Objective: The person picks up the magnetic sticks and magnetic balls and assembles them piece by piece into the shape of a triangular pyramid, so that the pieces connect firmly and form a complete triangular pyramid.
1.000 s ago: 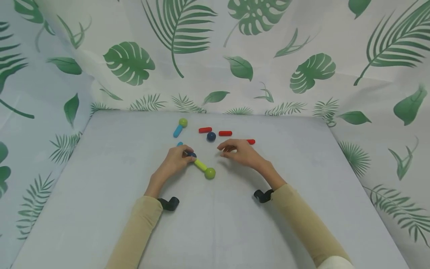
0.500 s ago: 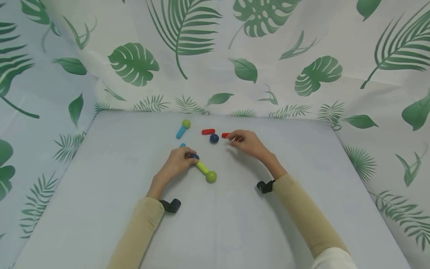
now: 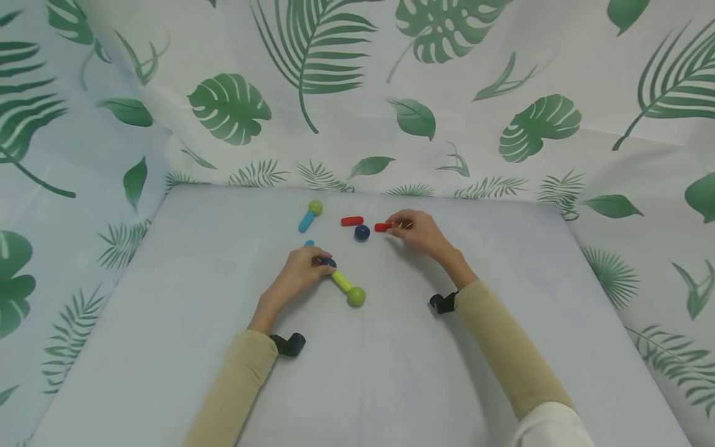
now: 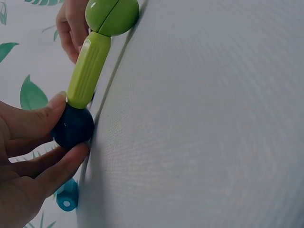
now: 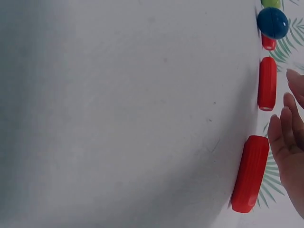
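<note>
My left hand (image 3: 298, 271) pinches a dark blue ball (image 4: 73, 127) between thumb and fingers. A yellow-green stick (image 4: 89, 70) joins that ball to a green ball (image 4: 113, 14). Just behind the left hand a blue stick (image 4: 68, 194) partly shows. At the far side of the table my right hand (image 3: 421, 233) has its fingertips over one end of a red stick (image 3: 382, 227). In the right wrist view the fingers hang loose, with a gap to this stick. A nearer red stick (image 5: 250, 174) lies below that hand, hidden in the head view.
A loose dark blue ball (image 3: 362, 233) sits between the hands, with another red stick (image 3: 352, 221) behind it. Farther left lies a blue stick joined to a green ball (image 3: 315, 207). A leaf-print cloth (image 3: 335, 136) stands along the table's back edge.
My right hand has moved away from me and slightly right, to the middle red stick. The left hand keeps its hold on the dark blue ball. The head view has shifted slightly.
</note>
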Demonstrator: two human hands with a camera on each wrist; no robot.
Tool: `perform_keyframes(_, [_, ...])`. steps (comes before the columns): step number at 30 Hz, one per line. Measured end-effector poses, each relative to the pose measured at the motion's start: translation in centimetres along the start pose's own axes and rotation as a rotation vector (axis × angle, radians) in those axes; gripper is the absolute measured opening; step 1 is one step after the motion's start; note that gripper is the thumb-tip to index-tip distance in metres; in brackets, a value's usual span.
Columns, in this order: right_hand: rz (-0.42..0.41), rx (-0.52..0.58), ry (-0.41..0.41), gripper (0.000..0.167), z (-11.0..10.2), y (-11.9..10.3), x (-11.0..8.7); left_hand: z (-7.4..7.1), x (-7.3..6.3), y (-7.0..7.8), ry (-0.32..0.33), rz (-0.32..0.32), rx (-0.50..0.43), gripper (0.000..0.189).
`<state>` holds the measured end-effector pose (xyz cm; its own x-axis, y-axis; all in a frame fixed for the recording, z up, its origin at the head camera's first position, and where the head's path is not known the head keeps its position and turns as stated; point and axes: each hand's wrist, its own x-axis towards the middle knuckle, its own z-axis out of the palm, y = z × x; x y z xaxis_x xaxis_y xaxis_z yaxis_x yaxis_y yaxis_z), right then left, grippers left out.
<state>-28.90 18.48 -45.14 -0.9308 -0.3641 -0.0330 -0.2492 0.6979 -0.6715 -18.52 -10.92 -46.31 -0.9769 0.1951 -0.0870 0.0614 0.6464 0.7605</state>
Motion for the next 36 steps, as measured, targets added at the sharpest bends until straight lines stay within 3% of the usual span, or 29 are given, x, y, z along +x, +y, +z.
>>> perform_keyframes(21, [0.008,-0.102,-0.023,0.027,1.5,0.3,1.8,0.1,0.0,-0.2,0.013,0.017,0.012,0.033])
perform_keyframes(36, [-0.013,-0.100,-0.040,0.029,1.6,-1.0,-0.8,-0.3,-0.2,0.1,-0.010,0.033,0.031,0.035])
